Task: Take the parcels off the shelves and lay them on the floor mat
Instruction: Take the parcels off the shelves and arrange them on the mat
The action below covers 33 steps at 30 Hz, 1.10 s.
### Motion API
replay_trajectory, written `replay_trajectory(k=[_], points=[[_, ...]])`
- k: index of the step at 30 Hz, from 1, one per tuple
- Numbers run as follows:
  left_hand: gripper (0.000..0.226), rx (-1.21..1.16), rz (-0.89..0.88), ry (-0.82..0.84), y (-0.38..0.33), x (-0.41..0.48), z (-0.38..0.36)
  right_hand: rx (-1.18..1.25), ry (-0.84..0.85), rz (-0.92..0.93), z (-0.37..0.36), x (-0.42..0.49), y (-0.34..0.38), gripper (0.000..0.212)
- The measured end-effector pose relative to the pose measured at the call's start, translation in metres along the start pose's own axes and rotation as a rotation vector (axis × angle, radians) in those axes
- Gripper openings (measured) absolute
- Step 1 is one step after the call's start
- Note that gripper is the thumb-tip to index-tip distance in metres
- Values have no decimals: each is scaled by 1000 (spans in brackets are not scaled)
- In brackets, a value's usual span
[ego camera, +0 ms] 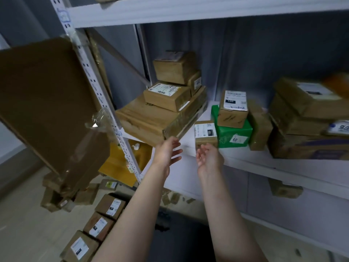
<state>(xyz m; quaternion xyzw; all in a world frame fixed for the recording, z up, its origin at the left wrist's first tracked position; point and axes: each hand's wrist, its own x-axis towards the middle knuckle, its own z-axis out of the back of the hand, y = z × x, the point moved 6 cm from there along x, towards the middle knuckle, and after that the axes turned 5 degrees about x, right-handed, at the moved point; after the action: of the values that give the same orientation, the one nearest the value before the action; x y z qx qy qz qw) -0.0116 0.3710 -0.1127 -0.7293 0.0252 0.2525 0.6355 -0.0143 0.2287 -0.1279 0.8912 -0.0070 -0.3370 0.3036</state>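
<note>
Both my hands reach toward the white shelf (188, 146). My left hand (168, 150) is open, fingers straight, just below the corner of a large flat cardboard parcel (151, 120) that carries smaller boxes (166, 96). My right hand (209, 157) is open with relaxed fingers, right in front of a small brown parcel with a white label (205, 133); neither hand holds anything. Beside it lie a green parcel (234, 133) with a labelled brown box (233, 108) on top. Three labelled parcels (98, 226) lie in a row on the floor beside the dark mat (181, 233).
A big cardboard sheet with loose tape (47, 103) leans against the perforated shelf upright (98, 91) at left. More brown parcels (306, 118) are stacked at the shelf's right end. Yellow packages (120, 165) sit on the lower shelf, and small boxes (56, 195) are piled on the tiled floor.
</note>
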Motion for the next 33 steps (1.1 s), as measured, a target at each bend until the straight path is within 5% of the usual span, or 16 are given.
replay_trajectory(k=[8,14,18,22,33], points=[[34,91,8,-21,-15,27,-50,-29,-119,206,5,52,54,7],[30,129,-8,-34,-22,48,-87,-294,-116,683,-10,71,107,24],[15,150,-27,-55,-25,60,-107,-573,-186,878,-21,72,125,77],[25,153,-37,-92,-25,68,-115,-688,-161,1062,-35,69,131,91],[36,109,-26,-182,-28,75,-108,-982,-115,1137,-60,93,121,80]])
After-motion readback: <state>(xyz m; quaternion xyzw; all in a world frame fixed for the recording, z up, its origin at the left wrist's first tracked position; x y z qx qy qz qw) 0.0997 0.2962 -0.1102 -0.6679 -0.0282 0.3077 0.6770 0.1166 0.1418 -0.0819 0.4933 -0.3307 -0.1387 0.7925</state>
